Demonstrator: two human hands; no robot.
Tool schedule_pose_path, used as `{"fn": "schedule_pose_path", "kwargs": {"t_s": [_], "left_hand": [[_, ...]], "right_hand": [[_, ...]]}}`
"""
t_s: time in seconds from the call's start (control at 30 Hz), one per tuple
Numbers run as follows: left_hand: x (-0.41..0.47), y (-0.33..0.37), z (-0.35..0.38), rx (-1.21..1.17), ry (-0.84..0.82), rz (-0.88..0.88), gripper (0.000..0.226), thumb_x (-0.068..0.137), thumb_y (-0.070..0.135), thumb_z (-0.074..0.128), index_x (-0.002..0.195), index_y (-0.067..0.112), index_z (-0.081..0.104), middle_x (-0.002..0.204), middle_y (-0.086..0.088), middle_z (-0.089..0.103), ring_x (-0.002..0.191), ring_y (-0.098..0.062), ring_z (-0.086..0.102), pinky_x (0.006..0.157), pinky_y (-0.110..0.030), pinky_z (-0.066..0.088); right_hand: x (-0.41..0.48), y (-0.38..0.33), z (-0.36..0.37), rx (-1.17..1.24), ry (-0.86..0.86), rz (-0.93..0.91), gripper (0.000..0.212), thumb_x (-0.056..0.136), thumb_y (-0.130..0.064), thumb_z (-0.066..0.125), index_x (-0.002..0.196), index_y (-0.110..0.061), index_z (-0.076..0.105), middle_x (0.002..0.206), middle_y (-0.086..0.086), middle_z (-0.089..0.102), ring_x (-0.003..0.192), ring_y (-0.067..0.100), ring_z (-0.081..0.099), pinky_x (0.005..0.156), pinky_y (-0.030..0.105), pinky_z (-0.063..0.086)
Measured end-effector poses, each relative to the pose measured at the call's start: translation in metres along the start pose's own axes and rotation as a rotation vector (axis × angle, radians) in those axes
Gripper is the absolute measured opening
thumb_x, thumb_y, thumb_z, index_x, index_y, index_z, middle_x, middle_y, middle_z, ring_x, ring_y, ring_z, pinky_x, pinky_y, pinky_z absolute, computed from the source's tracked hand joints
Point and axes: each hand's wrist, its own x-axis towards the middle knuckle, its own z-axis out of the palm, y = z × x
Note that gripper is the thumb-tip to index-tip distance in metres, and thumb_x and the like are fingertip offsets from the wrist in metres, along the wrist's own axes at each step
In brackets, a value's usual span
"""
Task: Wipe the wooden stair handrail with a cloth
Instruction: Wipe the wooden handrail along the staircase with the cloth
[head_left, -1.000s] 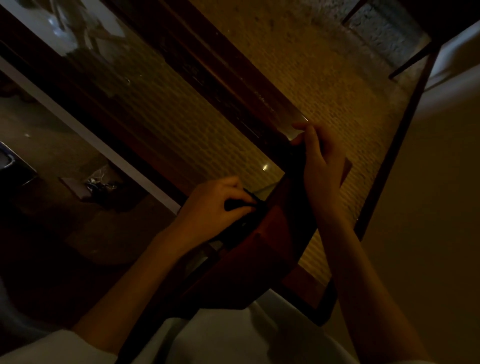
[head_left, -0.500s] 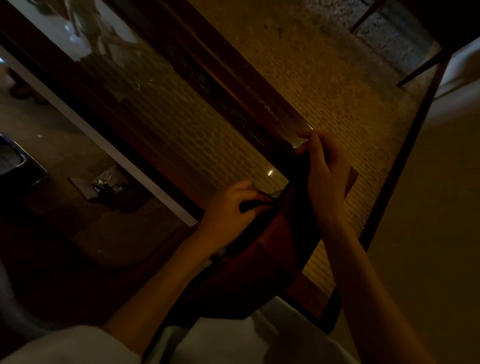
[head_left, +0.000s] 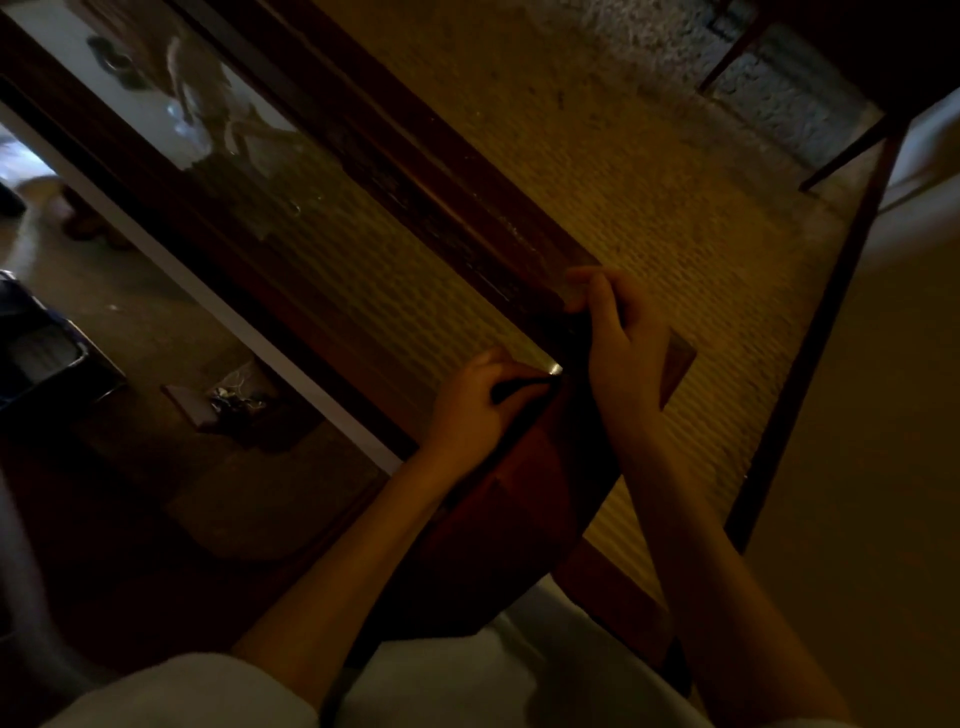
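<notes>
Before me the handrail (head_left: 524, 493) runs diagonally up-left — my left hand (head_left: 470, 400) pinches the cloth (head_left: 519, 387), my right hand (head_left: 626, 358) grips the handrail.

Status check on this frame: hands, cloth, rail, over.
Left hand gripping dark cloth against handrail. Right hand on handrail, grip unclear. Nothing seen blocking the rail.

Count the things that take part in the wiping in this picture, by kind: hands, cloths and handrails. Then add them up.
Hands: 2 (left hand, right hand)
Cloths: 1 (dark cloth, pinched by the left hand)
Handrails: 1 (wooden handrail)
Total: 4
</notes>
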Motion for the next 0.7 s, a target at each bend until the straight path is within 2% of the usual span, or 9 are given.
{"fn": "schedule_pose_path", "kwargs": {"t_s": [0.13,0.23,0.27,0.33,0.43,0.5,0.6,0.7], "left_hand": [[-0.026,0.002,-0.021,-0.071,-0.043,-0.062,0.016,0.090,0.013,0.065,0.104,0.013,0.073,0.102,-0.004,0.064,0.097,-0.011,0.061,0.088,-0.023,0.047],[-0.064,0.000,-0.040,-0.079,-0.025,-0.063,0.012,0.086,0.024,0.064,0.096,0.026,0.072,0.090,0.018,0.062,0.088,0.001,0.060,0.081,-0.012,0.045],[-0.076,0.001,-0.044,-0.074,-0.006,-0.083,0.012,0.085,0.026,0.064,0.094,0.030,0.071,0.086,0.019,0.061,0.085,0.003,0.059,0.079,-0.010,0.044],[-0.093,0.000,-0.051,-0.013,0.004,-0.128,0.017,0.087,0.019,0.065,0.094,0.033,0.070,0.083,0.013,0.058,0.081,0.001,0.058,0.077,-0.012,0.045],[-0.110,0.000,-0.059,0.149,0.001,-0.189,0.021,0.089,0.012,0.066,0.099,0.030,0.070,0.088,0.001,0.060,0.083,-0.003,0.059,0.083,-0.027,0.049],[-0.120,0.004,-0.059,0.186,0.127,-0.194,0.017,0.089,0.015,0.066,0.099,0.028,0.072,0.093,-0.002,0.063,0.088,-0.005,0.060,0.084,-0.024,0.048],[-0.126,0.027,-0.051,0.138,0.482,-0.136,0.025,0.088,0.012,0.067,0.093,0.036,0.069,0.089,0.006,0.064,0.084,0.005,0.060,0.076,-0.007,0.043],[-0.114,0.068,-0.039,0.034,0.737,-0.016,0.028,0.088,0.006,0.067,0.091,0.034,0.069,0.090,0.005,0.067,0.085,0.008,0.062,0.076,-0.006,0.045]], "right_hand": [[-0.001,0.001,-0.001,0.038,-0.040,-0.026,0.027,0.104,-0.022,0.045,0.102,-0.017,0.071,0.076,-0.013,0.064,0.073,-0.003,0.061,0.069,0.009,0.045],[-0.001,0.003,-0.004,0.058,-0.055,-0.050,0.028,0.104,-0.025,0.044,0.102,-0.019,0.072,0.075,-0.010,0.065,0.069,0.004,0.061,0.067,0.012,0.045],[-0.001,0.004,-0.004,0.069,-0.063,-0.050,0.028,0.104,-0.026,0.044,0.102,-0.020,0.072,0.076,-0.009,0.065,0.068,0.007,0.062,0.067,0.017,0.047],[-0.002,0.004,-0.005,0.096,-0.082,-0.041,0.027,0.104,-0.028,0.044,0.102,-0.024,0.071,0.078,-0.009,0.065,0.066,0.009,0.060,0.066,0.023,0.048],[-0.001,0.006,-0.007,0.136,-0.106,-0.060,0.028,0.104,-0.029,0.043,0.103,-0.024,0.071,0.076,-0.011,0.063,0.058,0.002,0.054,0.057,0.015,0.043],[-0.003,0.005,-0.008,0.174,-0.125,-0.084,0.029,0.104,-0.027,0.043,0.104,-0.019,0.071,0.074,-0.011,0.062,0.054,0.006,0.052,0.052,0.014,0.041],[-0.014,-0.002,-0.010,0.211,-0.191,-0.153,0.026,0.104,-0.023,0.044,0.101,-0.021,0.070,0.075,-0.009,0.062,0.059,0.017,0.055,0.053,0.015,0.041],[-0.031,-0.013,-0.011,0.255,-0.341,-0.206,0.024,0.103,-0.021,0.046,0.102,-0.022,0.070,0.083,-0.007,0.067,0.065,0.009,0.058,0.062,0.024,0.046]]}}
